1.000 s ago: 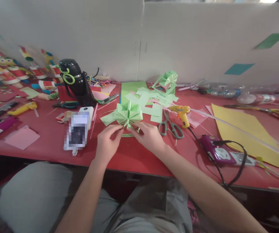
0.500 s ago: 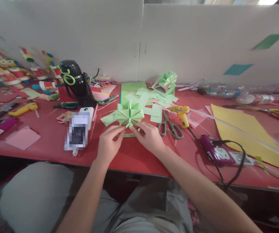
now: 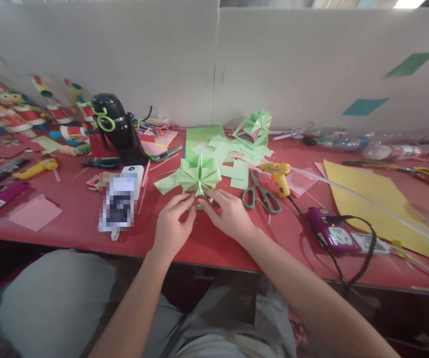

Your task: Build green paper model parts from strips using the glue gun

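Observation:
A light green folded paper ornament (image 3: 199, 174), with pleats fanning out from its centre, stands on the red table in front of me. My left hand (image 3: 175, 219) pinches its lower near side from the left. From the right, my right hand (image 3: 227, 211) grips the same lower edge, thumb and fingers near the centre fold. The fingertips of both hands are close together, and part of the base is hidden behind them. Behind it lie loose green paper pieces (image 3: 239, 171), and a similar green paper ornament (image 3: 258, 124) stands farther back.
Grey-handled scissors (image 3: 261, 194) and a yellow glue gun (image 3: 278, 176) lie to the right, its cord running to a purple power strip (image 3: 332, 231). Yellow sheets (image 3: 378, 209) are beyond. On the left are a phone (image 3: 119, 204) and a black bottle (image 3: 115, 129).
Both thumbs have come down slightly from the ornament's lower edge, and the left hand has shifted a little to the right. The ornament stays in nearly the same place.

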A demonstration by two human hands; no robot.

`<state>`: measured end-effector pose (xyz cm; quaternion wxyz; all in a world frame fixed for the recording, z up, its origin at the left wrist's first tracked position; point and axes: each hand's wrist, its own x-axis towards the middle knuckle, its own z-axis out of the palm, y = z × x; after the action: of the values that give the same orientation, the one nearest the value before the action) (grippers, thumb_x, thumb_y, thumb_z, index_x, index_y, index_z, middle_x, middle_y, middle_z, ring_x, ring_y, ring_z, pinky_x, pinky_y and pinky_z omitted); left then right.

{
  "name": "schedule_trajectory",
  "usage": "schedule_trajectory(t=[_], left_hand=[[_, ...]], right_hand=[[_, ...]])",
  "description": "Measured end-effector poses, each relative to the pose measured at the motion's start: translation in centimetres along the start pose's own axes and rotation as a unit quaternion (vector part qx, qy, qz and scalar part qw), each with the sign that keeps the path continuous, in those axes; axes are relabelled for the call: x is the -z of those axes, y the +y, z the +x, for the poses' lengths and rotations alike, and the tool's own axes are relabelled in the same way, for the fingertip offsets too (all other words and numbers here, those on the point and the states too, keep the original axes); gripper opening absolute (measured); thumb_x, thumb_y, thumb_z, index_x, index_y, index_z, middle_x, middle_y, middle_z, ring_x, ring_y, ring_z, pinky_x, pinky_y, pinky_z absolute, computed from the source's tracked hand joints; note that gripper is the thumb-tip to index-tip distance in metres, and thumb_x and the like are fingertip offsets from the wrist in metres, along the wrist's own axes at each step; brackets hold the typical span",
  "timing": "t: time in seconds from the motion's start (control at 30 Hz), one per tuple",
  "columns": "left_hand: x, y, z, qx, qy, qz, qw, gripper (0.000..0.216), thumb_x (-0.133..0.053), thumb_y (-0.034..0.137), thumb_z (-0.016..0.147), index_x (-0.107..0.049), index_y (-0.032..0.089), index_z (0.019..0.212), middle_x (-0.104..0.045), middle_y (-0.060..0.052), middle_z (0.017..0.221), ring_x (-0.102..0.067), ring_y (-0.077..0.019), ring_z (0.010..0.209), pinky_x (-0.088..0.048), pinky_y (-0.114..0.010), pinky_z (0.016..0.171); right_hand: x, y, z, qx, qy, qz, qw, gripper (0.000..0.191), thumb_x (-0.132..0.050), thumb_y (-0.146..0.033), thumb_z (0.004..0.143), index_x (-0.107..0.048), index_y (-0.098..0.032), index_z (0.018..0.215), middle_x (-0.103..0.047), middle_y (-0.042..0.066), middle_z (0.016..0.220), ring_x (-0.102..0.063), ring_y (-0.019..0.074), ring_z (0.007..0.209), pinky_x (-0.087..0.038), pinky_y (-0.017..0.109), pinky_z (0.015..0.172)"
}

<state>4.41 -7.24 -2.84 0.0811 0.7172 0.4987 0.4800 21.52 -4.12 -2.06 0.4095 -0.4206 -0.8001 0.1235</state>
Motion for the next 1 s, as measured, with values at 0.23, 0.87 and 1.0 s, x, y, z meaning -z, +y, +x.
schedule_trajectory(t=[0.23,0.87,1.0], left_hand=[[-0.6,0.3,-0.3,-0.004,-0.061,-0.079,0.995,0.040,-0.051,0.013,0.092,-0.063,0.024,0.129,-0.057,-0.012,0.133,-0.056,-0.0249,0.127,-0.050,-0.044,0.108],[3.3,0.8,0.5,0.090,-0.001,-0.176,0.980,0.016,-0.059,0.026,0.092,-0.073,0.021,0.098,-0.071,-0.007,0.110,-0.070,-0.0201,0.096,-0.061,-0.033,0.081],[3.8,-2.6,2.0,0.153,0.100,-0.153,0.971,0.025,-0.067,0.035,0.087,-0.070,0.019,0.106,-0.070,-0.008,0.114,-0.070,-0.0211,0.096,-0.060,-0.033,0.082]], right_hand=[[0.0,0.0,0.2,-0.013,0.024,-0.011,1.000,0.028,-0.053,-0.038,0.098,-0.064,-0.020,0.116,-0.072,0.010,0.095,-0.068,0.0204,0.079,-0.055,0.032,0.073],[1.9,2.5,1.2,-0.105,0.097,0.084,0.986,0.020,-0.059,-0.034,0.091,-0.069,-0.018,0.097,-0.074,0.008,0.090,-0.070,0.0201,0.078,-0.057,0.033,0.073],[3.3,3.6,1.5,-0.131,0.076,0.109,0.982,0.024,-0.060,-0.038,0.090,-0.069,-0.017,0.098,-0.074,0.008,0.092,-0.070,0.0208,0.082,-0.057,0.033,0.075]])
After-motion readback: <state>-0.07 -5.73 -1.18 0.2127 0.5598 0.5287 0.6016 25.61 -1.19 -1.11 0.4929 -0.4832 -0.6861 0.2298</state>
